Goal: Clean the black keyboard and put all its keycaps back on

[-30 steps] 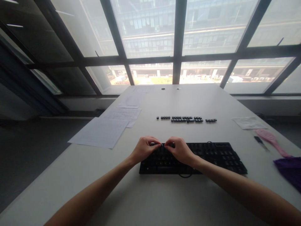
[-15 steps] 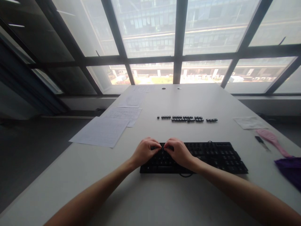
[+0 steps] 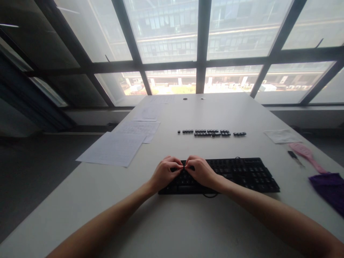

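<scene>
A black keyboard (image 3: 242, 175) lies on the white table (image 3: 188, 222) in front of me. My left hand (image 3: 164, 173) and my right hand (image 3: 199, 171) rest over its left part, fingers curled and fingertips pinched together at the same spot on the keys. What they pinch is too small to make out. Beyond the keyboard, rows of loose black keycaps (image 3: 211, 133) are laid out on the table.
Paper sheets (image 3: 115, 147) lie at the left, some hanging over the table edge. At the right are a white cloth (image 3: 281, 136), a pink brush (image 3: 306, 154), a small dark tool (image 3: 294, 157) and a purple cloth (image 3: 329, 188). Large windows stand behind the table.
Both hands have stayed on the keyboard's left part, the fingertips drawing closer together. The view has shifted slightly.
</scene>
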{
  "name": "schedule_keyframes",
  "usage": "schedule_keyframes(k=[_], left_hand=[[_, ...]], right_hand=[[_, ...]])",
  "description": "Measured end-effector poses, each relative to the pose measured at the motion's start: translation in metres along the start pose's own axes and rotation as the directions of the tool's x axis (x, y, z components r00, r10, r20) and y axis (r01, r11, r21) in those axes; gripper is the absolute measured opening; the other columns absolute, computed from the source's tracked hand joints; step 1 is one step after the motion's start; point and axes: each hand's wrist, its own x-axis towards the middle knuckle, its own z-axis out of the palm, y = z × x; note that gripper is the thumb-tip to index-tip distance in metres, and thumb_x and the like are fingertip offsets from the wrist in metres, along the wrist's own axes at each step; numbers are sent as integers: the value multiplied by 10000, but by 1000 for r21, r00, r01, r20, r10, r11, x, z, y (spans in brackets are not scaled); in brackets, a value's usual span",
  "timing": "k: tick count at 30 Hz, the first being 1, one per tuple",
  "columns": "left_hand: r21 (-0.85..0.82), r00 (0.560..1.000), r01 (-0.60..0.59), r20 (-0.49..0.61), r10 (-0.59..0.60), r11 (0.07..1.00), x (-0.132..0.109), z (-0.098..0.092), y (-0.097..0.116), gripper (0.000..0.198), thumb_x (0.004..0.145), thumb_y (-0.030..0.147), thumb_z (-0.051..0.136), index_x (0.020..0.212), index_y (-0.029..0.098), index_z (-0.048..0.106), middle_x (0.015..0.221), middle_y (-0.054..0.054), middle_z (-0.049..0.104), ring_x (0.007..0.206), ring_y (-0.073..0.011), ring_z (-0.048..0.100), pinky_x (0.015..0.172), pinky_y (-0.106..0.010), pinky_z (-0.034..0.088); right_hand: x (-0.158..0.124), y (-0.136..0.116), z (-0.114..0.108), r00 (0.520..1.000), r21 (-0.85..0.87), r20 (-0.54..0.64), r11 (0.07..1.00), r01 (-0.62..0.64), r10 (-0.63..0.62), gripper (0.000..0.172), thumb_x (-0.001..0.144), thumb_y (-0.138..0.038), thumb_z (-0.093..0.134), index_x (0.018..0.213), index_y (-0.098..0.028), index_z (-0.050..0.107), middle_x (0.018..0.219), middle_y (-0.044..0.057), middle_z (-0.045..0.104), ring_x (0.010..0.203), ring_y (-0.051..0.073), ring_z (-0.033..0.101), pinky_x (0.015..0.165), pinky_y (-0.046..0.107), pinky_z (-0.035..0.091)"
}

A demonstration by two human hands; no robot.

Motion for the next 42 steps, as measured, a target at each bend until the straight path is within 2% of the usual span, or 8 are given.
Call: schedule_keyframes(k=[11, 15, 19, 22, 26, 29, 36, 42], left_hand=[[41, 999, 21, 37, -22, 999, 0, -2, 2, 136, 894, 249, 685, 826, 277, 800, 925, -7, 766, 874, -183, 652, 922, -355, 480], [66, 1000, -3, -6, 4, 998, 12, -11, 4, 122, 901, 286, 684, 876, 279, 803, 991, -31, 757, 959, -203, 658, 920, -349, 493], [140, 995, 8, -99, 6, 990, 58, -13, -4, 143, 897, 319, 697, 979, 251, 792, 1013, -46, 768, 959, -214, 679, 1007, -390, 471], [194, 994, 84, -89, -68, 977, 108, -2, -18, 142, 870, 301, 730, 974, 232, 797, 1007, -42, 785, 976, -218, 695, 1039, -380, 464], [276, 977, 209, -28, -210, 938, 162, 25, -34, 159, 843, 287, 753, 986, 244, 806, 1058, -44, 787, 1031, -221, 703, 967, -324, 503], [313, 970, 232, -8, -242, 921, 182, 41, -38, 153, 825, 285, 757, 964, 252, 811, 1015, -61, 790, 973, -239, 714, 883, -327, 524], [382, 962, 257, -14, -273, 888, 196, 55, -36, 138, 830, 308, 729, 920, 249, 815, 941, -86, 787, 946, -245, 704, 818, -308, 518], [357, 970, 237, -35, -241, 903, 176, 32, -21, 130, 841, 258, 707, 903, 266, 821, 943, -54, 793, 930, -231, 713, 839, -312, 530]], right_hand=[[-3, -4, 0, 1000, -22, 3, 1000, 17, -16, 171, 881, -86, 661, 761, -198, 711, 893, 41, 706, 875, 180, 644, 841, 291, 485], [2, -8, -20, 999, 10, -27, 999, 30, -30, 163, 901, -116, 646, 820, -213, 748, 958, 48, 724, 890, 178, 663, 839, 293, 501], [32, 17, -61, 984, -140, -159, 984, -107, 85, 111, 861, -135, 687, 905, -206, 761, 886, 44, 730, 772, 179, 654, 763, 302, 498], [66, 51, -87, 963, -344, -236, 916, -205, 126, 125, 875, -125, 665, 873, -191, 772, 918, 62, 744, 825, 197, 655, 800, 308, 476], [98, 86, -94, 980, -551, -143, 812, -195, 138, 157, 917, -128, 632, 887, -179, 777, 964, 93, 746, 953, 230, 637, 811, 302, 453], [107, 98, -88, 987, -578, -84, 800, -161, 139, 121, 909, -141, 667, 883, -179, 779, 942, 103, 744, 968, 241, 617, 809, 307, 438], [115, 107, -78, 992, -589, -3, 802, -104, 127, 154, 876, -99, 674, 803, -186, 778, 882, 105, 745, 948, 248, 593, 834, 328, 411], [107, 90, -81, 995, -555, -52, 826, -104, 91, 180, 896, -95, 632, 844, -185, 780, 923, 95, 745, 946, 231, 609, 866, 329, 423]])
